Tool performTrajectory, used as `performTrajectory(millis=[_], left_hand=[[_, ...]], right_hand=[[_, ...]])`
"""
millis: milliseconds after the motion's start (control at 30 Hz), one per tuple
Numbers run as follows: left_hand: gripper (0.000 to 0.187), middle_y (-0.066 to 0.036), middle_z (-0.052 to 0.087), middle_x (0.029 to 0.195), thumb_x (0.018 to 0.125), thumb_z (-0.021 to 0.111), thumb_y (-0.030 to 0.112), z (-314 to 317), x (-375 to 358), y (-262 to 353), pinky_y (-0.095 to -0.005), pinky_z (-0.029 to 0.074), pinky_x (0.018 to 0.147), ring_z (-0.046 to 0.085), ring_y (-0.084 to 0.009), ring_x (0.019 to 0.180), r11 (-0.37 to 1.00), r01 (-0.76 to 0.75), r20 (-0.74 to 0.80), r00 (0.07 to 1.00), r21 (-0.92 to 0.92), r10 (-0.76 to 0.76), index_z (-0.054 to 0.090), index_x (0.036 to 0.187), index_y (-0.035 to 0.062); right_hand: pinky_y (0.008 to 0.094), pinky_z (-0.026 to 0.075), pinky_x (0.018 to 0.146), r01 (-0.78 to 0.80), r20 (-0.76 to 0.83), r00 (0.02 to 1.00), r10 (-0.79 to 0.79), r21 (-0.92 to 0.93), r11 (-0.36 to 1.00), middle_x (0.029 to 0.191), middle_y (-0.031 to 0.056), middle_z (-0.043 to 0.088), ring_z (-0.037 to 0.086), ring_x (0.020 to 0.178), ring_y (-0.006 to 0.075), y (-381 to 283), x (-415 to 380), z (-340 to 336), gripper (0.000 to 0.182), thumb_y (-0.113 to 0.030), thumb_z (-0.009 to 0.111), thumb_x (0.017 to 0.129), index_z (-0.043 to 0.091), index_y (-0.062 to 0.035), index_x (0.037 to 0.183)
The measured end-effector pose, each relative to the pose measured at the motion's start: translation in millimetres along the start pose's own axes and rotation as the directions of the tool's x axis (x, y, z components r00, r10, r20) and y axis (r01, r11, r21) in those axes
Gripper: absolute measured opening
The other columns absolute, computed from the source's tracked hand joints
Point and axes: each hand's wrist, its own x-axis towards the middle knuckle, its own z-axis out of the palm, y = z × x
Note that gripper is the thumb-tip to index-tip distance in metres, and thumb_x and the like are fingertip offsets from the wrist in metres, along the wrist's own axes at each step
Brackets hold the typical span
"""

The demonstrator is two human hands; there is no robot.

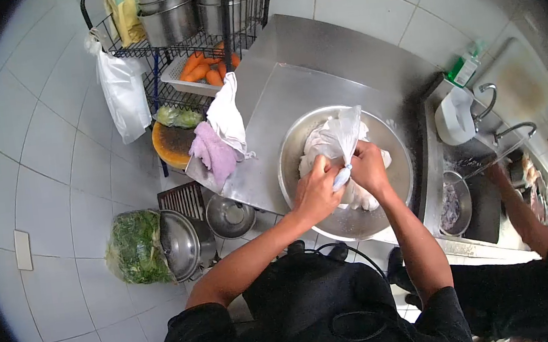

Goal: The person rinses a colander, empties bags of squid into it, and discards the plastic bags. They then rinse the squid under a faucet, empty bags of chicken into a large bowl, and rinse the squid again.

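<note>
Both hands are closed on a clear plastic bag [348,128] above a large steel bowl [294,199]. My left hand [318,190] pinches the bag at its gathered, twisted neck. My right hand [368,166] grips the same neck from the other side, close against the left fingers. The bag's loose top stands up between the hands. Below them, pale white pieces [315,148] lie in the bowl; the hands partly hide them, and I cannot make out their kind.
The bowl rests on a steel counter [339,91]. On the left stand a wire rack with carrots [200,68], a white cloth [227,116] and a purple cloth [213,152]. To the right, another person's arm [525,211] reaches to a sink with a running tap [513,129] and a smaller bowl [457,202].
</note>
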Motion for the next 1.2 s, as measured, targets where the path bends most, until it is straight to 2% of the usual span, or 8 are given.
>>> performTrajectory(millis=[167, 433, 533, 867, 900, 1033, 1133, 1200], left_hand=[[0.019, -0.013, 0.051, 0.099, 0.076, 0.072, 0.016, -4, 15, 0, -0.0447, 0.05, 0.07, 0.061, -0.0336, 0.082, 0.999, 0.026, 0.022, 0.999, 0.033, -0.027, 0.066, 0.088, 0.0025], [0.019, -0.008, 0.058, 0.105, 0.069, 0.067, 0.006, -23, 5, -35, -0.0408, 0.052, 0.078, 0.063, -0.0301, 0.091, 0.943, -0.324, 0.141, 0.933, -0.069, 0.331, 0.066, 0.087, 0.0026], [0.017, -0.01, 0.06, 0.094, 0.073, 0.065, 0.005, -30, -1, -36, -0.0424, 0.051, 0.072, 0.063, -0.0349, 0.086, 0.974, -0.216, 0.396, 0.89, -0.071, 0.226, 0.063, 0.089, 0.0028], [0.035, -0.014, 0.062, 0.089, 0.076, 0.077, 0.022, -15, -16, -19, -0.0451, 0.052, 0.068, 0.065, -0.0351, 0.081, 0.969, -0.069, 0.31, 0.951, 0.237, -0.008, 0.061, 0.102, 0.0068], [0.035, -0.014, 0.063, 0.09, 0.076, 0.078, 0.021, -8, -17, -24, -0.0443, 0.052, 0.067, 0.066, -0.0344, 0.081, 0.968, -0.096, 0.314, 0.949, 0.23, 0.019, 0.061, 0.103, 0.0061], [0.035, -0.011, 0.064, 0.088, 0.071, 0.077, 0.009, 14, 8, -60, -0.0385, 0.053, 0.066, 0.067, -0.0257, 0.078, 0.993, 0.025, 0.2, 0.98, -0.115, -0.002, 0.061, 0.102, 0.0014], [0.027, -0.009, 0.063, 0.087, 0.07, 0.069, 0.0, -17, 61, -32, -0.0347, 0.053, 0.069, 0.065, -0.0199, 0.079, 0.711, 0.546, 0.433, 0.825, -0.442, -0.364, 0.061, 0.096, -0.0029], [0.023, -0.009, 0.063, 0.088, 0.071, 0.064, -0.003, -10, 81, -43, -0.0343, 0.054, 0.068, 0.064, -0.0193, 0.078, 0.55, 0.571, 0.423, 0.821, -0.609, -0.384, 0.061, 0.094, -0.0032]], right_hand=[[0.047, 0.049, 0.062, 0.252, -0.054, 0.954, -0.296, -0.39, 0.885, 0.07, 0.0202, 0.062, 0.062, 0.068, 0.0422, -6, 10, 7, 0.012, -0.007, 0.061, 0.074, 0.064, -0.0033, 0.085], [0.0439, 0.051, 0.063, 0.278, -0.126, 0.933, -0.338, -0.346, 0.896, 0.072, 0.0196, 0.066, 0.065, 0.069, 0.0398, 35, 38, 3, 0.018, -0.018, 0.07, 0.07, 0.066, -0.0017, 0.078], [0.0433, 0.051, 0.064, 0.213, -0.149, 0.948, -0.282, -0.363, 0.907, 0.072, 0.019, 0.065, 0.064, 0.068, 0.0392, 46, 53, 6, 0.017, -0.018, 0.069, 0.071, 0.066, -0.0012, 0.076], [0.0438, 0.051, 0.074, -0.013, -0.44, 0.898, 0.006, -0.012, 1.0, 0.088, 0.0206, 0.07, 0.068, 0.082, 0.0355, 129, 82, 31, 0.021, -0.018, 0.068, 0.074, 0.071, -0.0017, 0.087], [0.0407, 0.053, 0.074, -0.139, -0.387, 0.919, 0.067, -0.159, 0.978, 0.092, 0.0155, 0.072, 0.069, 0.086, 0.028, 128, 86, 31, 0.021, -0.015, 0.065, 0.079, 0.071, -0.0005, 0.092], [0.0353, 0.053, 0.07, -0.342, 0.144, 0.939, 0.313, 0.511, 0.789, 0.09, 0.0077, 0.069, 0.066, 0.08, 0.0191, 83, 62, -6, 0.029, -0.019, 0.064, 0.088, 0.067, -0.0006, 0.11], [0.0319, 0.051, 0.077, -0.437, 0.217, 0.899, 0.38, 0.406, 0.802, 0.108, 0.0158, 0.065, 0.063, 0.093, 0.0202, 50, 13, -15, 0.053, -0.031, 0.067, 0.089, 0.057, 0.0038, 0.127], [0.0356, 0.05, 0.081, -0.475, 0.235, 0.88, 0.414, 0.483, 0.736, 0.117, 0.0197, 0.062, 0.06, 0.103, 0.0254, 34, -30, -12, 0.088, -0.046, 0.071, 0.083, 0.035, 0.0061, 0.143]])
